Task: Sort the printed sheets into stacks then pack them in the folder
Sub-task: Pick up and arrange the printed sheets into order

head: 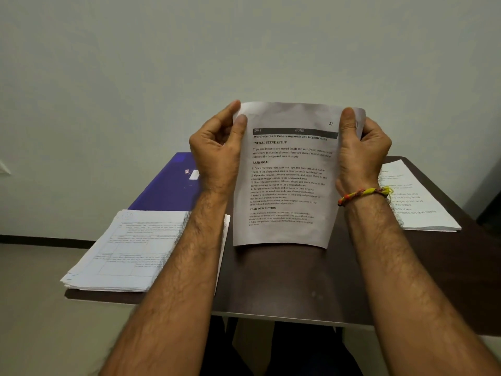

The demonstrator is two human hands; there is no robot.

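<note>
Wall (162, 63): plain and pale, it fills the upper half of your view behind everything else.
Table (284, 280): dark brown top straight in front of you, its near edge just above your knees.
Left stack (127, 251): a thick pile of printed sheets with ruled tables on the top page, lying on the table's left near corner and hanging a little over the edge; your left forearm crosses its right side.
Folder (168, 185): blue-purple, closed and flat on the table behind the left stack, with a small white label on its cover; your left hand hides its right part.
Right stack (417, 202): a second pile of printed sheets at the table's far right, well apart from the left stack, partly behind your right wrist.
Sheet (287, 180): one printed page held upright in the air above the middle of the table, between the two stacks, text facing you, with a dark header bar and a handwritten number in its top right corner; the lower edge hangs free.
Left hand (217, 147): you pinch the sheet's top left corner between thumb and curled fingers.
Right hand (360, 147): you grip the top right corner, thumb on the front, fingers wrapped behind.
Bracelet (363, 194): yellow and orange thread round your right wrist.
</note>
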